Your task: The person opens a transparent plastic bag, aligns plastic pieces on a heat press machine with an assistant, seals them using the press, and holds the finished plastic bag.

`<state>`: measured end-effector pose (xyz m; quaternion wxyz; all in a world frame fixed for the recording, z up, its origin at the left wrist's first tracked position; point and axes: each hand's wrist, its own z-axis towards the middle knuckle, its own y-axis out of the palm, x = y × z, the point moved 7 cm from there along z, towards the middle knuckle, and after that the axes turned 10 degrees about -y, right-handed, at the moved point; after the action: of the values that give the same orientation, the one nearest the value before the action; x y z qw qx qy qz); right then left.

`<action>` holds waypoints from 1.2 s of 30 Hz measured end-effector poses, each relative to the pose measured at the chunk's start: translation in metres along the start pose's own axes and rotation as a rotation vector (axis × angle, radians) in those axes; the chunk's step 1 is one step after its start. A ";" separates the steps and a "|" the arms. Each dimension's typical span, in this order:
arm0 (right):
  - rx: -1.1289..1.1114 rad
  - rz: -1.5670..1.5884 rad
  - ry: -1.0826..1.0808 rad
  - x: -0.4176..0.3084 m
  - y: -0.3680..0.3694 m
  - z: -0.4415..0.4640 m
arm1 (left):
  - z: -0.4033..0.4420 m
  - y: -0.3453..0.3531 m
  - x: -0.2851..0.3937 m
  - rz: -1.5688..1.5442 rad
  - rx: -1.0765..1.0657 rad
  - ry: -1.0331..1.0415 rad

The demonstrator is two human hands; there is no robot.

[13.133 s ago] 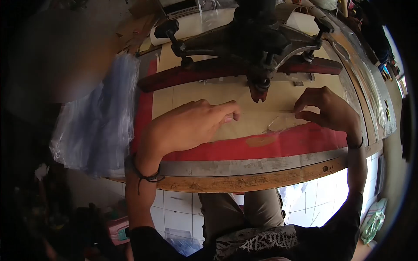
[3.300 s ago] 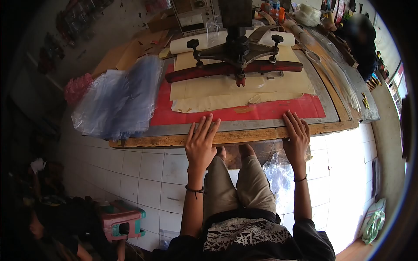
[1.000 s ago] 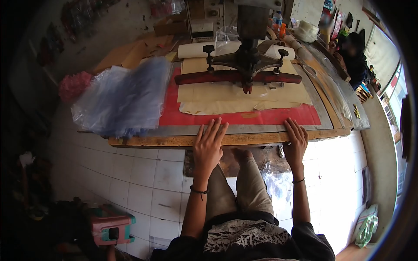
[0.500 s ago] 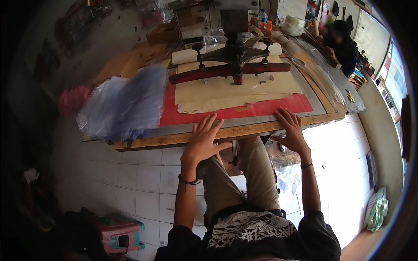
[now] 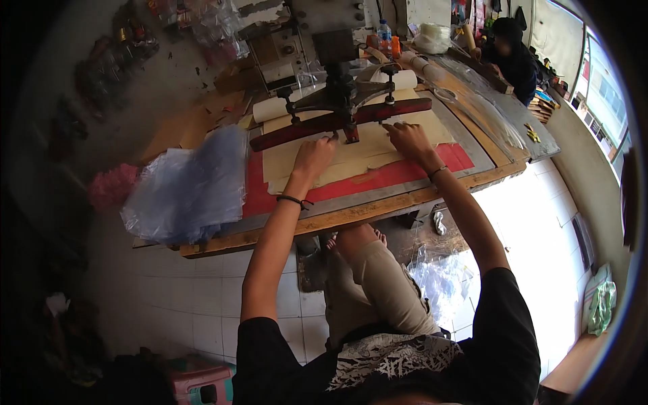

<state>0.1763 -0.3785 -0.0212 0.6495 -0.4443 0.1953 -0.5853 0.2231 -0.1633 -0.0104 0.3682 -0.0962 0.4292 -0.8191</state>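
My left hand (image 5: 315,158) is over the cream sheet (image 5: 361,154), its fingers curled near the front of the red press bar (image 5: 297,133). Beyond the bar's middle, my right hand (image 5: 409,142) reaches to its right part, fingers bent together. Whatever either hand's fingertips pinch is too small to make out. Under the cream sheet lies a red sheet (image 5: 378,177) on the grey table plate. A dark metal bracket (image 5: 337,94) with knobs carries the bar above the sheets.
Clear bluish plastic sheets (image 5: 189,185) overhang the table's left side. A wooden edge (image 5: 337,217) runs along the front. Clear strips (image 5: 493,121) lie at the right. A person in dark clothing (image 5: 516,64) sits at the back right. A pink stool (image 5: 199,383) stands at the lower left.
Both my hands have moved forward from the table's front edge to the press bar, and their spread fingers have curled. The view has shifted and tilted.
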 end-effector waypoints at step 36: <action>0.130 0.070 -0.215 0.018 0.028 0.015 | 0.015 0.045 -0.004 0.129 -0.042 -0.036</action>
<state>0.2089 -0.3922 -0.0314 0.7142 -0.4543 0.1014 -0.5227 0.2560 -0.1865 -0.0353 0.4257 -0.0908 0.4451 -0.7826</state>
